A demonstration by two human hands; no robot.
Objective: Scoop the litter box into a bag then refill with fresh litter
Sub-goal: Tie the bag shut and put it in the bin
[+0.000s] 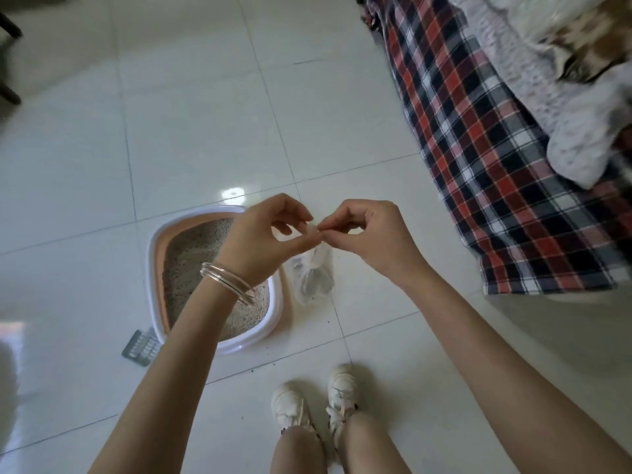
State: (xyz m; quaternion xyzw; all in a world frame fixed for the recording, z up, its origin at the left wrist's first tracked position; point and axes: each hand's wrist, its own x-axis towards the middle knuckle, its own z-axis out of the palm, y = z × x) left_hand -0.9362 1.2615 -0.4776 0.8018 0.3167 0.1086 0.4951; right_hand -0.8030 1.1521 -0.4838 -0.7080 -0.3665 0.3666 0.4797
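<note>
I had both hands, left hand and right hand, pinching bag neck right of litter box; scooping looked done, refill left.

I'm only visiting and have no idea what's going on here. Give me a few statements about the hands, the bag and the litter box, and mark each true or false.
1. Both hands pinch the top of the clear plastic bag. True: the left hand and right hand meet at its neck.
2. The litter box is empty. False: grey litter fills it.
3. The scoop lies on the floor beside the box. True.
4. The bag sits inside the litter box. False: it hangs just outside the box's rim, over the tiles.
5. The left wrist is bare. False: it wears bangles.
</note>
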